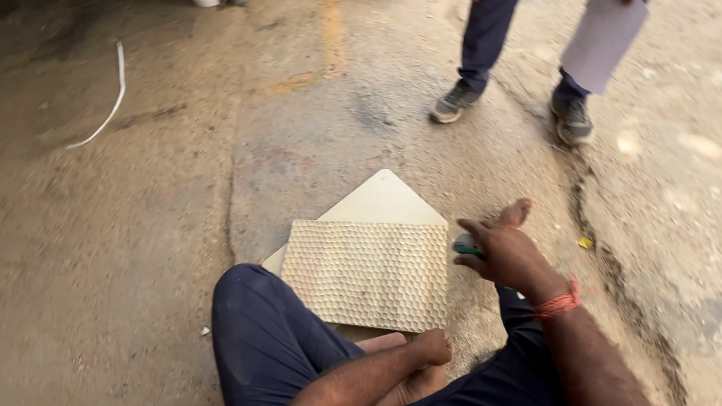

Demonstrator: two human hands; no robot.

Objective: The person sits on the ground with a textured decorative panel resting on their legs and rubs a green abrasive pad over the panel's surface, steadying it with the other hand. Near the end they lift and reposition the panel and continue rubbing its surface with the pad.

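Observation:
I sit on the ground with my knee (pixel 257 329) raised. A beige tile with a honeycomb-patterned back (pixel 368 272) lies on a smooth cream tile (pixel 381 200) in front of me. My left hand (pixel 432 346) rests at the patterned tile's near edge, fingers curled against it. My right hand (pixel 501 250), with an orange thread on the wrist, hovers just right of the tile and grips a small dark green-blue object (pixel 465 245); what that object is I cannot tell.
Another person stands at the far right in dark trousers and grey shoes (pixel 456 101), holding a pale sheet (pixel 605 30). A crack (pixel 607 257) runs down the rough concrete at right. A white strip (pixel 109 104) lies far left.

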